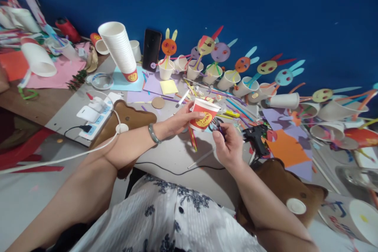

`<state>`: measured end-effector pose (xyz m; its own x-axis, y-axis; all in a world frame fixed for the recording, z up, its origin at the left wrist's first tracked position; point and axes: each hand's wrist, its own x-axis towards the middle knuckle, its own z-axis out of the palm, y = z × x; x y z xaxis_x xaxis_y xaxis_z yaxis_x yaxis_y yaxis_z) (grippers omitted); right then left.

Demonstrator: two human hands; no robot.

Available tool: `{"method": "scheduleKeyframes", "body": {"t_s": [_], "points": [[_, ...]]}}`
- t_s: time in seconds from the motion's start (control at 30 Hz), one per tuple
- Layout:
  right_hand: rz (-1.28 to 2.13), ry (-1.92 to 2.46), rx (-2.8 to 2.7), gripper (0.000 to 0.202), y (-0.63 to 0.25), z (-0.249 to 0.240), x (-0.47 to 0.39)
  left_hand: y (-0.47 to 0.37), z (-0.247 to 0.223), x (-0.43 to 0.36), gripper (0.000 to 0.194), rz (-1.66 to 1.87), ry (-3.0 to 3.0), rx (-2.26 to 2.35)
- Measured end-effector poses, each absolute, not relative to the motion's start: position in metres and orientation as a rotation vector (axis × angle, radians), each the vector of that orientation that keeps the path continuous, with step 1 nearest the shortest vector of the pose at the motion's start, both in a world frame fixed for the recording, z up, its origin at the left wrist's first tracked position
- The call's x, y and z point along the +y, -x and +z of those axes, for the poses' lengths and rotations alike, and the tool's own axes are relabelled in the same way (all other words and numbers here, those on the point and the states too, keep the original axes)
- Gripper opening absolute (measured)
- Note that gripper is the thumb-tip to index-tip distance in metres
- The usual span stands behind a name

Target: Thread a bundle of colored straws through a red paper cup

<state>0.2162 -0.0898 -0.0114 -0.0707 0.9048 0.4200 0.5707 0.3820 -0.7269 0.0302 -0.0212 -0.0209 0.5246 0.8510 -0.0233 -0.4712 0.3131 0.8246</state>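
Observation:
My left hand (183,119) is closed around a red and white paper cup (197,119) with a yellow emblem, its thumb lying across the side. The cup is tilted in front of me, over the desk. In my closed right hand (228,143) is a small dark tool, apparently scissors (217,124), close to the lower right of the cup. My fingers hide most of its handles. Behind the cup, several thin coloured strips (193,139) hang or lie below its base; I cannot tell which.
A tall stack of paper cups (116,47) stands at the left near a phone (151,50). Paper cups with rabbit faces (169,47) line the blue wall. A black glue gun (256,140) lies right, beside orange paper (288,147). A white cable (117,116) crosses my left forearm.

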Motion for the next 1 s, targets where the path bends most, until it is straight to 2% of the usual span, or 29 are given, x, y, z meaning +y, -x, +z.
{"method": "scheduleKeyframes", "body": {"t_s": [0.17,0.33,0.83,1.0], "points": [[0.354,1.382,-1.816,0.037,-0.2151,-0.0077,-0.0933,-0.0298,-0.0232,-0.0219,0.067,0.932,-0.864,0.538],[0.319,1.386,-1.827,0.038,-0.2158,-0.006,-0.0917,-0.0303,-0.0227,-0.0217,0.071,0.936,-0.892,0.515],[0.453,1.415,-1.802,0.046,-0.2142,-0.0057,-0.0889,-0.0312,-0.0239,-0.0234,0.076,0.917,-0.869,0.489],[0.449,1.402,-1.801,0.044,-0.214,-0.0064,-0.0881,-0.0307,-0.0257,-0.0241,0.07,0.906,-0.873,0.52]]}}
